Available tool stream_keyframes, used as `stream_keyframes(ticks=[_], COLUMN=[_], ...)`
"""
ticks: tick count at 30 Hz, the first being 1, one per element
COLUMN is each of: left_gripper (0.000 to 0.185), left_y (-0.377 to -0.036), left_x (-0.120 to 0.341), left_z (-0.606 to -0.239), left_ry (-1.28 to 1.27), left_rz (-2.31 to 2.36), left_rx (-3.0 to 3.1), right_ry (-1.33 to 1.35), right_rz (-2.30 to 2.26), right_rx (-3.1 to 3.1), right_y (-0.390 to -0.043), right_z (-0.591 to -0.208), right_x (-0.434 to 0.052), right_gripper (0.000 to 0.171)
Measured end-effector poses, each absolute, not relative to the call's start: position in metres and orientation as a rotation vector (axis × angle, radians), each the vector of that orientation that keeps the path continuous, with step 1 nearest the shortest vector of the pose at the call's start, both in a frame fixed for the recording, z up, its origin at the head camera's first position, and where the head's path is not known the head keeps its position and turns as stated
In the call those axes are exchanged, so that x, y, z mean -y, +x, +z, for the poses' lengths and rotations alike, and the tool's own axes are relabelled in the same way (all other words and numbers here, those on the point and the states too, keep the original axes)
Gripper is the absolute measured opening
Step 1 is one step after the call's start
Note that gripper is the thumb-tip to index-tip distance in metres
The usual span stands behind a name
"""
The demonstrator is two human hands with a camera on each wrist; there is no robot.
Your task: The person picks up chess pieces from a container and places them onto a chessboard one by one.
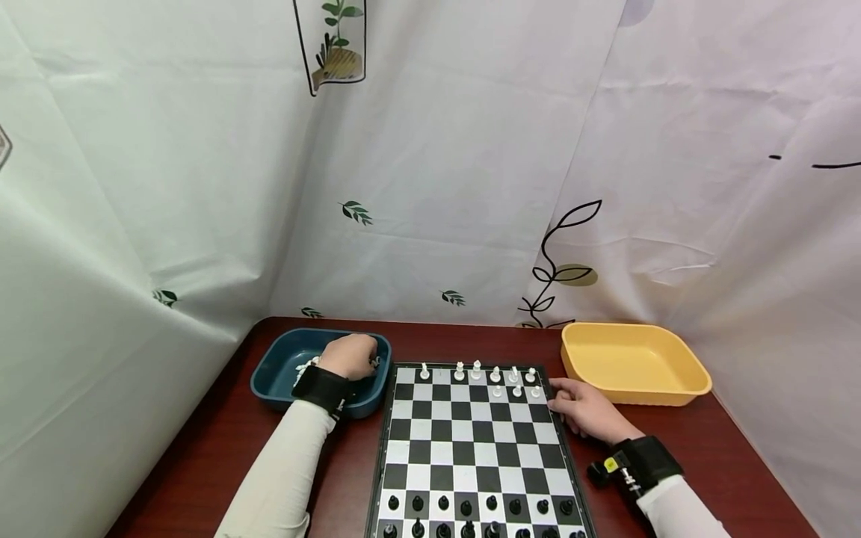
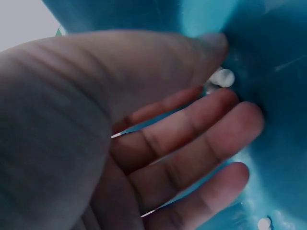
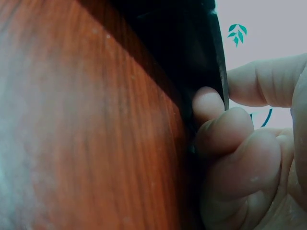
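My left hand (image 1: pixel 348 356) reaches down into the blue bin (image 1: pixel 269 373) at the left. In the left wrist view its thumb and fingertips pinch a small white chess piece (image 2: pixel 224 77), mostly hidden by the fingers. Another white piece (image 2: pixel 264 224) lies lower in the bin. With the thumb on top and curled fingers against the side, my right hand (image 1: pixel 587 411) grips the right edge of the chessboard (image 1: pixel 440 452). White chess pieces (image 1: pixel 476 371) stand at the board's far side, with a gap in their back row. Black chess pieces (image 1: pixel 466 508) fill rows at the near side.
A yellow bin (image 1: pixel 632 359) stands at the back right, just beyond my right hand. The dark red wooden table (image 1: pixel 726 463) bears everything. A white patterned cloth (image 1: pixel 430 187) hangs behind the table and along its sides.
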State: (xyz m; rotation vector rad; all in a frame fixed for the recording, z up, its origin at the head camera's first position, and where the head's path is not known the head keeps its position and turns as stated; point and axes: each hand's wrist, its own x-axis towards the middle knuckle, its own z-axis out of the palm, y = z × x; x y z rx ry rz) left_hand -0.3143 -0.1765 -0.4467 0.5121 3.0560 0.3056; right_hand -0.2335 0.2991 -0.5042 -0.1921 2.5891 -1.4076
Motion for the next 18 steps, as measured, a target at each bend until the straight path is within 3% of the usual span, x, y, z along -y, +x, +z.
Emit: stream_keyframes(ticks=[5, 18], left_gripper=[0.045, 0.056], left_y=[-0.3155, -0.3179], left_x=[0.1741, 0.1739], left_z=[-0.4515, -0.4546], left_ry=[0.545, 0.593], left_rz=[0.267, 0.206], left_rx=[-3.093, -3.128], right_ry=[-0.185, -0.207], right_rz=[-1.405, -1.428], right_rx=[-2.589, -2.577], right_y=[-0.2336, -0.2332], right_z=[-0.5048, -0.5056], right_x=[-0.2998, -0.2998], right_gripper=[0.065, 0.063])
